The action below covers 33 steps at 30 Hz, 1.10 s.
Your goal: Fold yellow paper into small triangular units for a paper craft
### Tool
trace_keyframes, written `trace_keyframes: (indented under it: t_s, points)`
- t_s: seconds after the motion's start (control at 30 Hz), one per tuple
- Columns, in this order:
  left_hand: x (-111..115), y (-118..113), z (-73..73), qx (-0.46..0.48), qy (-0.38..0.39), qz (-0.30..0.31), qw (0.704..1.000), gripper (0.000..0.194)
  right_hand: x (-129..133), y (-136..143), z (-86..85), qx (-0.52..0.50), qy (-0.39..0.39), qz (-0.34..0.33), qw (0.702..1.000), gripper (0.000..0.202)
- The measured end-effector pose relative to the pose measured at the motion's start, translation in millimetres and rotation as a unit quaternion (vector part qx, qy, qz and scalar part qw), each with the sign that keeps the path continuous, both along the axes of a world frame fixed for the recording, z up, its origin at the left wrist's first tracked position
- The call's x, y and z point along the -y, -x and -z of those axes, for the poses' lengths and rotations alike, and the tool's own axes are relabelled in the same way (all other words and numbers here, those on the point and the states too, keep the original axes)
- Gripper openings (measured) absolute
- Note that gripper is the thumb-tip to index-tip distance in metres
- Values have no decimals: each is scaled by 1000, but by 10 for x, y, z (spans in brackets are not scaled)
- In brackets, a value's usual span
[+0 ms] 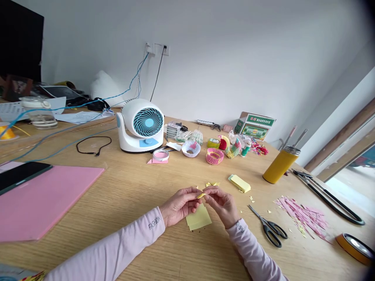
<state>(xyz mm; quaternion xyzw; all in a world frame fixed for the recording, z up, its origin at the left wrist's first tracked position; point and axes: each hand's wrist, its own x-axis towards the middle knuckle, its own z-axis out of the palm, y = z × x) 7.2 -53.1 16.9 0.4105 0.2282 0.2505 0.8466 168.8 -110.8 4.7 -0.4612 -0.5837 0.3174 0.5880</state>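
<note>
Between the fingertips of both hands is a small folded yellow paper piece (200,196). My left hand (182,205) pinches its left end, and my right hand (222,203) pinches the right end. Below them, square yellow paper sheets (200,218) lie on the wooden table (140,191). Small folded yellow pieces (213,184) rest just behind my fingers. A stack of yellow paper strips (240,183) lies to the right, beyond my right hand. Black-handled scissors (268,226) lie to the right of my right hand.
Pink paper scraps (303,214), orange tape (356,248) and a yellow bottle (280,164) are at right. Behind stand a white fan (142,125), a pink paper ring (214,156) and a white paper bowl (191,149). A phone (22,175) lies on pink sheets (58,195) at left.
</note>
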Motion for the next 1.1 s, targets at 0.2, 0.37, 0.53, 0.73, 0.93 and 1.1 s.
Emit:
trace_keyframes:
  t_s: [0.2, 0.37, 0.53, 0.73, 0.93, 1.1]
  points:
    - [58, -35, -28, -57, -235, -91, 966, 34, 20, -19, 46, 94, -18, 65, 993, 15]
    - [73, -55, -15, -23, -281, -43, 958, 36, 19, -30, 68, 74, -43, 84, 993, 12]
    - [70, -68, 15, -11, -281, -35, 959, 33, 2, -51, 85, 56, -66, 63, 994, 11]
    - [72, -72, 40, -12, -293, -31, 956, 33, -2, -89, 111, 75, -72, 53, 993, 11]
    - [96, -57, 20, -31, -318, -32, 947, 32, 12, -92, 93, 131, -102, 64, 984, 12]
    - [90, -43, 49, -55, -329, -57, 941, 31, 24, -37, 69, 120, -79, 60, 988, 11]
